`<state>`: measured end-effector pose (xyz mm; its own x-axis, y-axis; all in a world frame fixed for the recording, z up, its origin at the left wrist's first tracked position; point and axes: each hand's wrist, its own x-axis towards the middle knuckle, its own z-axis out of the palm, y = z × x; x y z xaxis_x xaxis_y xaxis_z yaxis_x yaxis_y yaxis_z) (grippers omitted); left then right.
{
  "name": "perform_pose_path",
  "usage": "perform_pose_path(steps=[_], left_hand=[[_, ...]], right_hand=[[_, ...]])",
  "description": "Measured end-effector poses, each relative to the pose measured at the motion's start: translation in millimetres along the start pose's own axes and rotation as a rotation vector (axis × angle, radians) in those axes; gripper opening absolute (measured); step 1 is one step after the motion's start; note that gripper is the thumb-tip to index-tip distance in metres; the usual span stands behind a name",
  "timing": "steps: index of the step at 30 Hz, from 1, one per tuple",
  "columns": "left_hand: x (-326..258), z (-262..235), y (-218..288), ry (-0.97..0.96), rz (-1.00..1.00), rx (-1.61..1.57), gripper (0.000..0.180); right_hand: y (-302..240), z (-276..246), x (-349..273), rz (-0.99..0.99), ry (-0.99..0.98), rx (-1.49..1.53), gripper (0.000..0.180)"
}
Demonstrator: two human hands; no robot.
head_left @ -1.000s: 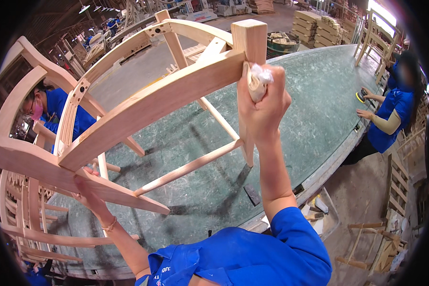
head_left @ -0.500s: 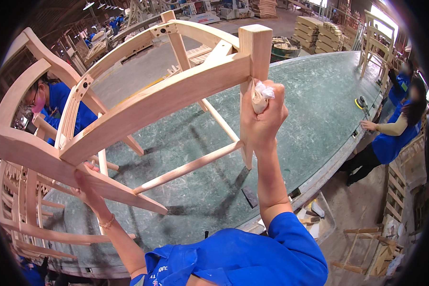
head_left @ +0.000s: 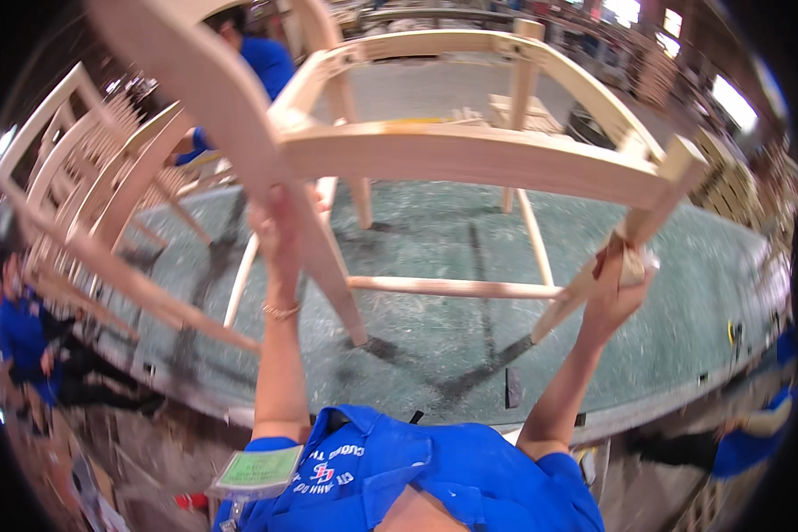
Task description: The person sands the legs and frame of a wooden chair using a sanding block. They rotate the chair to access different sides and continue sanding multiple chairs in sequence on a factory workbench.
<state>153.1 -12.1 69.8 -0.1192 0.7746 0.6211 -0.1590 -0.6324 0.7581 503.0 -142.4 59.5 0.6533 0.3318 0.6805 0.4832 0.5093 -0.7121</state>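
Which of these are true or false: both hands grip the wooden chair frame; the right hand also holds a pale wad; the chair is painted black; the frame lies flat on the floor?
1. Both hands grip the chair frame. True: left hand on one leg, right hand on another.
2. The right hand also holds a pale wad. True.
3. The chair is painted black. False: it is bare, pale wood.
4. The frame lies flat on the floor. False: it is held up over the green table.

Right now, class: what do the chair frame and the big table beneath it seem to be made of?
Chair frame: pale bare wood, apparently unfinished; light tan, matte, with no visible paint or gloss. Table: top looks like worn grey-green stone or coated board, dull, mottled and scuffed; the exact material is unclear. The right hand presses a small pale pad, perhaps cloth or sandpaper, against one chair leg.
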Motion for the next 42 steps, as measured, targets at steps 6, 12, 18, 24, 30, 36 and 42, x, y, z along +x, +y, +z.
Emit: perform_pose_path(steps=[6,12,18,24,30,36,42], left_hand=[[3,-4,13,-0.005,0.096,-0.037,0.048],[6,6,6,-0.011,0.180,-0.021,0.048],[5,-8,-6,-0.053,0.112,0.234,0.073],[18,3,-11,-0.188,0.137,0.098,0.078],[33,-11,-34,-0.191,0.173,0.279,0.081],[-4,38,18,-0.045,0.159,0.293,0.076],[-5,45,15,-0.042,0.095,0.159,0.066]], right_hand=[[-26,48,-69,0.361,-0.487,0.303,0.022],[-44,73,-103,0.279,-0.765,0.101,0.025],[0,62,-216,0.483,-1.058,-0.247,0.028],[77,0,-347,0.869,-1.065,-0.454,0.046],[73,-78,-336,0.680,-0.686,-0.679,0.047],[73,-230,-315,0.455,-0.327,-1.581,0.065],[66,-224,-256,0.698,-0.200,-1.133,0.038]])
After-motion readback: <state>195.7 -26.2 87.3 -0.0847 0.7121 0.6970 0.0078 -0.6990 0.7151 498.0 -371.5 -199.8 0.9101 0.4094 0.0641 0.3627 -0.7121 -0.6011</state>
